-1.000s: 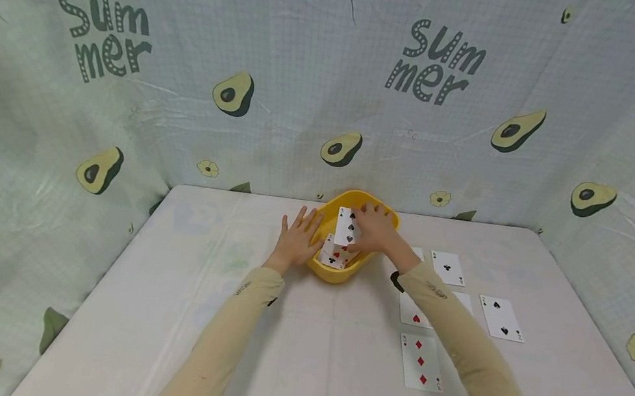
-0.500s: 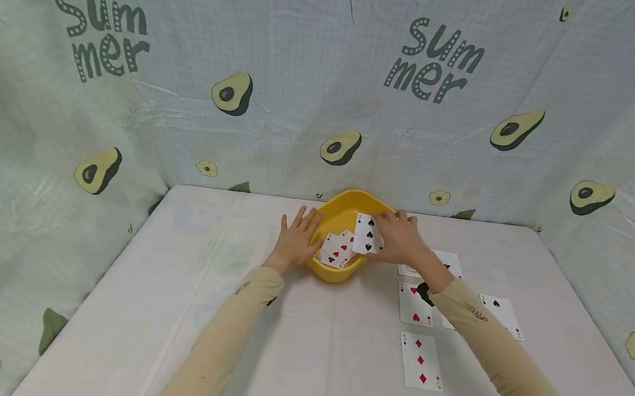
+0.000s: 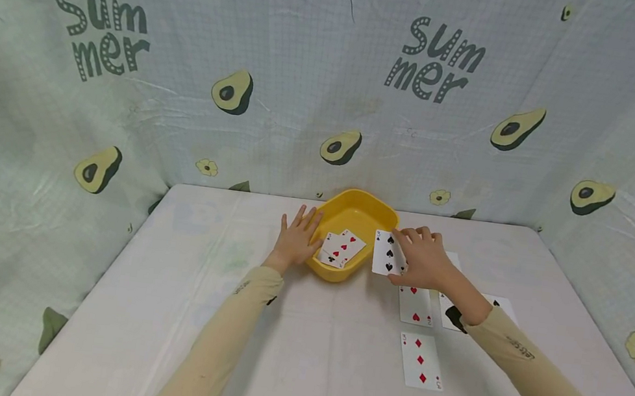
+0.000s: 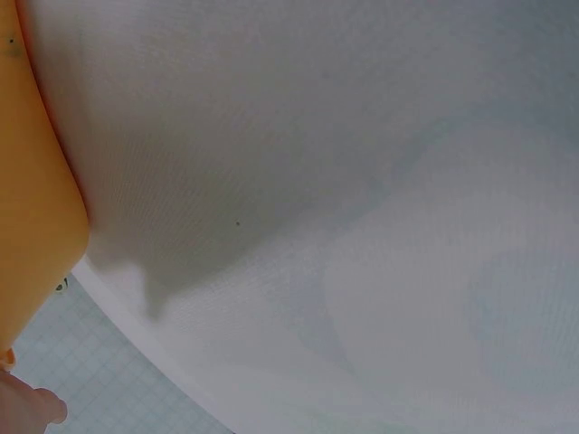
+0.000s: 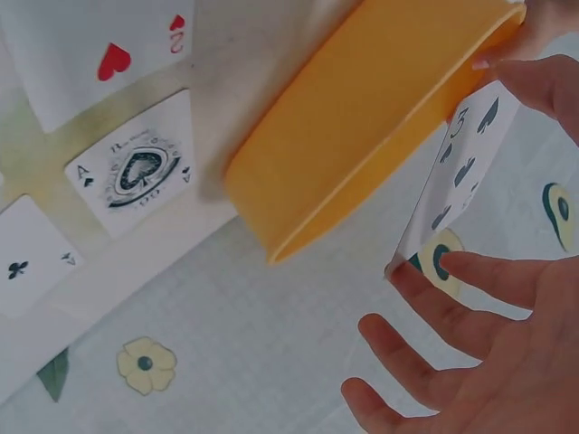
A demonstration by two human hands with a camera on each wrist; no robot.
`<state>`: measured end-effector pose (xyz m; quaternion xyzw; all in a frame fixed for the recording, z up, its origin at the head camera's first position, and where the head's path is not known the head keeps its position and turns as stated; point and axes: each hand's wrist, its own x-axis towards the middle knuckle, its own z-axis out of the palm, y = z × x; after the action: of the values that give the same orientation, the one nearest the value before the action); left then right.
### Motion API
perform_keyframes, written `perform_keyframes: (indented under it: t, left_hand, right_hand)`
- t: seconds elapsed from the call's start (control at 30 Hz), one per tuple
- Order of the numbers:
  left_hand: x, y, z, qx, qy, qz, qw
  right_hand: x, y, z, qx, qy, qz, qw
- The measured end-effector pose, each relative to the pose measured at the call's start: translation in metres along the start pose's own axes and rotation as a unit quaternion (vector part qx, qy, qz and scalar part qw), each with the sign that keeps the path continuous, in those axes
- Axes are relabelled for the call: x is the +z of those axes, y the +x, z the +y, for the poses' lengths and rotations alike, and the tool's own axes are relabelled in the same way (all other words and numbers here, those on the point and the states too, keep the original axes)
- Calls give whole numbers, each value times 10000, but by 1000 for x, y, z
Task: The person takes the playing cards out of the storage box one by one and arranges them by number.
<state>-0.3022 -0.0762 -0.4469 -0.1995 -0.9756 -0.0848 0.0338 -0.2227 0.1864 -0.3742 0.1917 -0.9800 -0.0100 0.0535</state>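
My right hand (image 3: pixel 422 261) pinches a three of spades (image 3: pixel 386 253) between thumb and fingertips, face up, just beyond the right rim of a yellow plastic bowl (image 3: pixel 355 197). Seen from the right wrist, the three of spades (image 5: pixel 461 172) stands tilted, thumb at one edge and a fingertip at the other. My left hand (image 3: pixel 294 240) rests with spread, straight fingers against the bowl's left side. Inside the bowl lie a three of hearts (image 3: pixel 355 243) and a club card (image 3: pixel 329 259) partly under it. The left wrist view shows mostly cloth and the bowl's wall (image 4: pixel 36 181).
Face-up cards lie right of the bowl: a two of hearts (image 3: pixel 415 308), a three of diamonds (image 3: pixel 421 361), an ace of spades (image 5: pixel 136 172) and an ace of clubs (image 5: pixel 27 258). My right hand and forearm cover other cards in the head view. A patterned cloth wall (image 3: pixel 275 154) rises behind.
My right hand has carried the three of spades from inside the bowl, rightward and nearer to me, past the rim. My left hand stays where it was.
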Motion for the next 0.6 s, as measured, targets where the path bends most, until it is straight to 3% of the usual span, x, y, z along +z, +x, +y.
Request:
perform_keyframes:
  t: [0.3, 0.6]
  left_hand:
    - [5, 2, -1, -55, 31, -6, 10000]
    - [3, 2, -1, -49, -28, -7, 10000]
  right_hand:
    - [-2, -32, 6, -346, -81, 295, 9989]
    - [5, -65, 12, -366, -97, 304, 9988]
